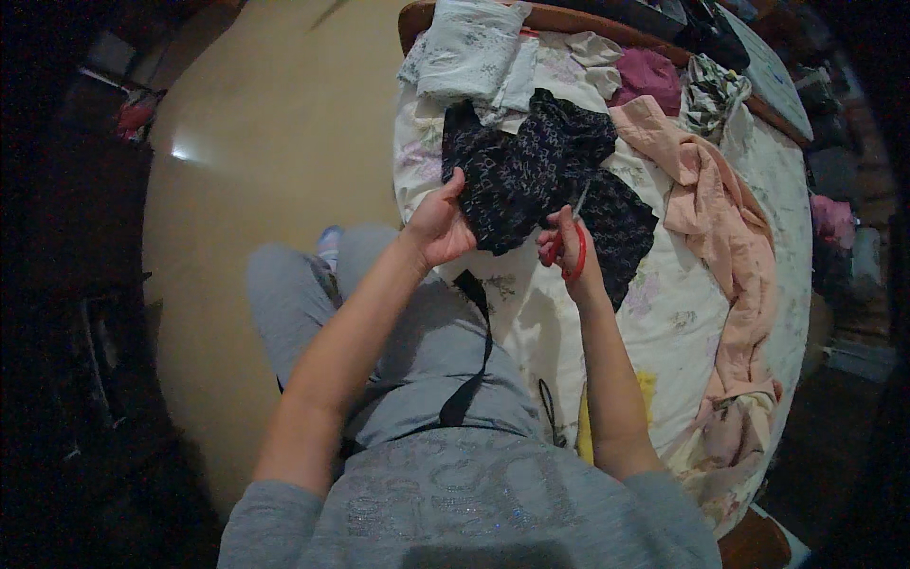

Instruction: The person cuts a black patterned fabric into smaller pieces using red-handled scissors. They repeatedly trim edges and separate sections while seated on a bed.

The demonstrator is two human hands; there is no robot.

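Note:
A black patterned garment (540, 163) lies spread on a bed with a pale floral sheet (526, 306). My left hand (442, 226) is at the garment's left edge, thumb up and palm turned inward; it seems to hold the cloth there, with the fingers partly hidden behind it. In my right hand (565, 249) are scissors with red handles (581, 252), their blades pointing up over the garment's lower right part. Whether the blades touch the cloth cannot be told. A black strap (473, 370) lies across my lap, below both hands.
Folded white printed cloth (466, 57) lies at the bed's top left. A magenta cloth (647, 80) and a crumpled patterned cloth (714, 92) are near the wooden bed edge. A long peach garment (746, 263) runs down the right side. Yellow cloth (647, 391) shows by my right forearm.

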